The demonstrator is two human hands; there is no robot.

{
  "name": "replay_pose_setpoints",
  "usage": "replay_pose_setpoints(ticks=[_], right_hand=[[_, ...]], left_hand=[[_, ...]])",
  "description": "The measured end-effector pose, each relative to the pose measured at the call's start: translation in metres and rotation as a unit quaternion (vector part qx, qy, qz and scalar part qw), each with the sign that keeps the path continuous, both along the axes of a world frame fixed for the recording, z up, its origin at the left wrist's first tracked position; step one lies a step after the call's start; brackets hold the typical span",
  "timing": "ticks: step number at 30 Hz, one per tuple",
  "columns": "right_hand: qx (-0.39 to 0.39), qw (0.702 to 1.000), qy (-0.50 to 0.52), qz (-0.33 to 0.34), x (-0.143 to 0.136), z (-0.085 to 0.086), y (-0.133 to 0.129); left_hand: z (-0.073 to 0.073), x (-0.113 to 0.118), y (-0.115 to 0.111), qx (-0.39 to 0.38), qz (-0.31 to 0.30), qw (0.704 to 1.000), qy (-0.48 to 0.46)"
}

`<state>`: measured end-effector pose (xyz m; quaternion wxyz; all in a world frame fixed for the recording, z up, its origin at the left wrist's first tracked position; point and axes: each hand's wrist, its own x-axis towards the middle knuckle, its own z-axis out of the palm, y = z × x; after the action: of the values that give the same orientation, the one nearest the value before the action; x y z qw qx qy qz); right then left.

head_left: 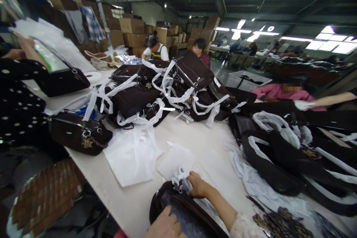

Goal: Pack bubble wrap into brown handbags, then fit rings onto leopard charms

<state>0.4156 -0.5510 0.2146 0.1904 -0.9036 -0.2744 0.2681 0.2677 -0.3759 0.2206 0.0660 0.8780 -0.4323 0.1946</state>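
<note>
Bag (196,208), dk brown, is at bottom ctr, by the near edge of the desk (97,174), under both hands; greyish film shows in its top. L to R: co-worker's dotted sleeve (22,70), then a blk bag (61,81) w/ white film (52,37) above it. Below desk level, a brown woven panel (46,189). Charm bag (75,132), w/ gold snowflake (87,142), lies at the desk's L edge. Beside it, a big white sheet (134,156) lies on the desk. Behind that, bag heap (134,98) runs R across mid-desk, straps wrapped in white; two co-workers (160,52) are beyond it, cartons (132,26) further back.

L grip (166,227) is on the bag's near side, fingers bent; can't tell if it's holding anything. Just past the bag, small white sheet (178,161). Wrapped strap (180,174) stands at the bag's far end, R grip (198,186) closed on it. Further R: white cloth (253,178), pile of charms (281,221) nr the bottom edge, pink sleeve (263,91) at back, 2nd bag heap (281,148) in front of it, also w/ white-wrapped straps.
</note>
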Motion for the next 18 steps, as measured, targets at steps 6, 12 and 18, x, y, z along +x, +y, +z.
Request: replay_pose_setpoints(ticks=[6, 12, 18], right_hand=[[0.034, 0.999, -0.020, 0.033, -0.005, -0.037, 0.005], [0.083, 0.993, -0.087, 0.015, -0.013, 0.001, -0.008], [0.061, 0.989, -0.123, -0.050, -0.029, 0.107, -0.033]], left_hand=[[-0.006, 0.001, -0.004, -0.046, 0.028, 0.998, -0.040], [-0.023, 0.000, -0.003, -0.030, 0.016, 0.999, -0.014], [0.017, 0.000, 0.001, 0.029, 0.016, 0.995, 0.090]])
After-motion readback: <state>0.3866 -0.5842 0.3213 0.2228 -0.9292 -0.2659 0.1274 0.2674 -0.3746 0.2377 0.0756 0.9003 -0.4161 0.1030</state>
